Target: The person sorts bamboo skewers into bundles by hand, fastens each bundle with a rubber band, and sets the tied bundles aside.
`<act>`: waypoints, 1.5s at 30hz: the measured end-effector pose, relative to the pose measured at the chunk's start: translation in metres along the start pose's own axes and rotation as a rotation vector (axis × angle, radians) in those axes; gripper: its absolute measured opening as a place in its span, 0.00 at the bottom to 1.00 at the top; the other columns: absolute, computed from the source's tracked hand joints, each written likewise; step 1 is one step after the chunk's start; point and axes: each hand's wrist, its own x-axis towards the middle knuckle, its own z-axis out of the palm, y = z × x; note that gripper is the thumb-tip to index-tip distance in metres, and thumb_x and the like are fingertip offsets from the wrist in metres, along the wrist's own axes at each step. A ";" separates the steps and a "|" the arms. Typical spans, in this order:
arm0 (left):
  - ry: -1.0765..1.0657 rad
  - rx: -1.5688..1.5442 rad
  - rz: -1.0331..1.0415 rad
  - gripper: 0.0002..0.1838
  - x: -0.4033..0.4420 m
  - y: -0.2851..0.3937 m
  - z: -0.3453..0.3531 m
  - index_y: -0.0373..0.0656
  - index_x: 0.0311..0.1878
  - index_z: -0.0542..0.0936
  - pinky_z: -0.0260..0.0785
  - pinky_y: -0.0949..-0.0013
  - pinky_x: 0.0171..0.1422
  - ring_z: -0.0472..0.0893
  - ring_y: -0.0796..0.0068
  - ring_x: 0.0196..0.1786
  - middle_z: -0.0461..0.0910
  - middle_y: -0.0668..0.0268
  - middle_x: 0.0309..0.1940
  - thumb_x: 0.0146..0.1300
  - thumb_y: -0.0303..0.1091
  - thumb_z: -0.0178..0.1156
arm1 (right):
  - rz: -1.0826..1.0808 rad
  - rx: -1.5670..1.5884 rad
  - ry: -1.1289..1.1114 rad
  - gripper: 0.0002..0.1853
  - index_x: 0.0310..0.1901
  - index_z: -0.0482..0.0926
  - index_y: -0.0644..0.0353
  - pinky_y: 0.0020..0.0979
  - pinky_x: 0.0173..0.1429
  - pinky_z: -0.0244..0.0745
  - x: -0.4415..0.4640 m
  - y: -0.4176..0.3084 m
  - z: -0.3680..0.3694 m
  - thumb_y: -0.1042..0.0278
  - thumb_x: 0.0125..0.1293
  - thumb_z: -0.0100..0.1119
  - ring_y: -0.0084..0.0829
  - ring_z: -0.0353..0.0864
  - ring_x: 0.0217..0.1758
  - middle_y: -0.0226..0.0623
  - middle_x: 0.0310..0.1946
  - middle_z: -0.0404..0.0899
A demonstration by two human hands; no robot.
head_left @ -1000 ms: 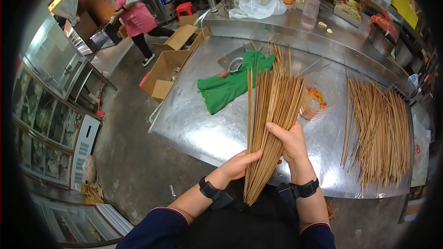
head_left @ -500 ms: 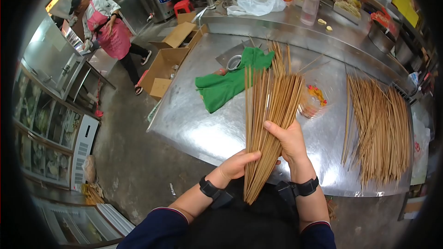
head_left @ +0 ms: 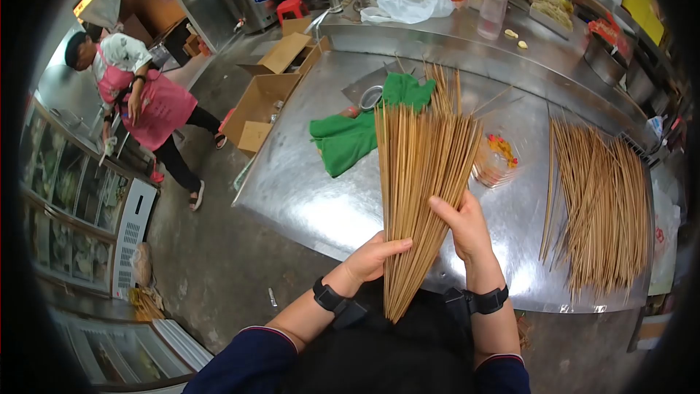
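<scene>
A thick bundle of bamboo skewers (head_left: 423, 182) is held upright in front of me, fanned wide at the top and narrowing to its lower tips. Around its lower left side is my left hand (head_left: 375, 257), closed with the thumb across the sticks. My right hand (head_left: 464, 225) grips the right side a little higher, its thumb laid on the front; most fingers are hidden behind. More skewers (head_left: 440, 91) lie on the table behind the bundle. At the right, a large spread of skewers (head_left: 598, 208) rests on the steel table (head_left: 306, 211).
Behind the bundle lie a green cloth (head_left: 343, 142) and a clear bowl (head_left: 496, 164) with orange-yellow bits. A cardboard box (head_left: 266, 106) stands left of the table. A person in a pink apron (head_left: 160, 106) is at the left. The back counter (head_left: 437, 29) holds a cup, bags and pots.
The bundle's top has fanned out further to the left. My right hand has shifted slightly right. The person in the pink apron has moved left and closer.
</scene>
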 end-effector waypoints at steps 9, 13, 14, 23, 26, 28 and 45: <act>0.035 0.161 0.040 0.21 0.000 -0.002 0.011 0.35 0.56 0.67 0.74 0.66 0.46 0.78 0.68 0.45 0.77 0.56 0.44 0.64 0.38 0.53 | -0.113 0.089 0.077 0.21 0.49 0.68 0.64 0.25 0.47 0.73 0.008 0.004 0.025 0.78 0.53 0.61 0.24 0.76 0.41 0.34 0.41 0.76; 0.018 0.043 -0.008 0.24 -0.003 -0.001 0.011 0.35 0.58 0.65 0.72 0.64 0.51 0.77 0.65 0.49 0.75 0.54 0.48 0.68 0.45 0.46 | -0.043 0.128 0.052 0.19 0.48 0.69 0.64 0.25 0.46 0.72 0.009 0.006 0.016 0.79 0.54 0.59 0.23 0.76 0.40 0.33 0.40 0.76; -0.004 0.058 0.020 0.26 -0.004 0.001 0.012 0.34 0.59 0.64 0.71 0.63 0.53 0.77 0.63 0.50 0.74 0.53 0.49 0.69 0.47 0.43 | -0.039 0.124 0.053 0.20 0.49 0.69 0.64 0.26 0.46 0.73 0.009 0.006 0.016 0.79 0.54 0.59 0.24 0.76 0.41 0.34 0.40 0.76; -0.038 0.015 0.021 0.26 -0.004 -0.003 0.001 0.34 0.60 0.63 0.70 0.62 0.55 0.75 0.61 0.53 0.72 0.52 0.53 0.69 0.46 0.42 | -0.031 0.174 0.037 0.17 0.47 0.70 0.64 0.25 0.44 0.72 0.006 0.002 0.021 0.79 0.54 0.58 0.23 0.76 0.39 0.32 0.38 0.76; -0.027 -0.006 0.007 0.26 -0.003 -0.001 0.006 0.34 0.61 0.62 0.70 0.61 0.56 0.75 0.60 0.53 0.72 0.52 0.53 0.69 0.46 0.43 | -0.055 0.132 0.023 0.17 0.47 0.70 0.64 0.25 0.43 0.72 0.005 0.005 0.019 0.78 0.54 0.59 0.23 0.76 0.38 0.32 0.38 0.76; -0.038 0.013 0.010 0.27 -0.003 -0.002 0.005 0.34 0.61 0.61 0.70 0.61 0.55 0.75 0.60 0.53 0.72 0.53 0.53 0.69 0.46 0.43 | -0.077 0.087 0.003 0.17 0.47 0.70 0.64 0.25 0.43 0.72 0.006 0.005 0.021 0.78 0.55 0.59 0.23 0.76 0.38 0.32 0.38 0.76; 0.138 0.087 0.095 0.25 -0.002 -0.003 0.004 0.37 0.58 0.65 0.71 0.63 0.52 0.76 0.66 0.48 0.74 0.60 0.47 0.58 0.31 0.59 | 0.006 -0.020 -0.124 0.19 0.53 0.69 0.66 0.24 0.53 0.66 -0.009 -0.004 0.010 0.67 0.63 0.52 0.23 0.72 0.49 0.35 0.47 0.74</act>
